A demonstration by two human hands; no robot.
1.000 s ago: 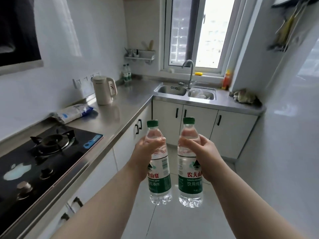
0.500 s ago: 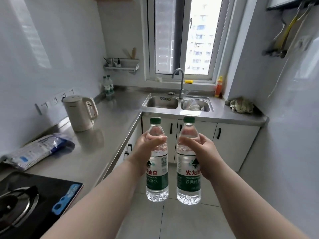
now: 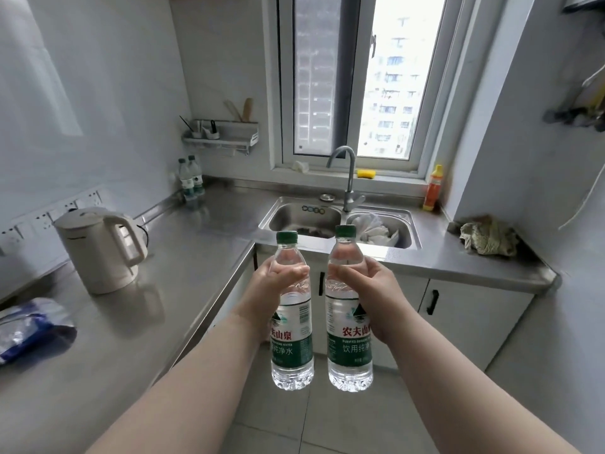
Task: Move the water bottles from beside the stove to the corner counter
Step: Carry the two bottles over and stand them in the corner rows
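Nearer the sink (image 3: 296, 217) now, left fingers (image 3: 292, 274) clasp left bottle (image 3: 291, 342) high, right fingers (image 3: 347, 275) right bottle (image 3: 349, 350).

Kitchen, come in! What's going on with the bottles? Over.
Left hand grips left bottle, right hand grips right bottle, both upright, off the counter. Corner counter ahead, two bottles standing there. Path looks clear.

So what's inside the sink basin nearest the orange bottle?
Crumpled white material, perhaps a bag or cloth, fills that basin. Anything beneath is covered; a held bottle hides part of it.
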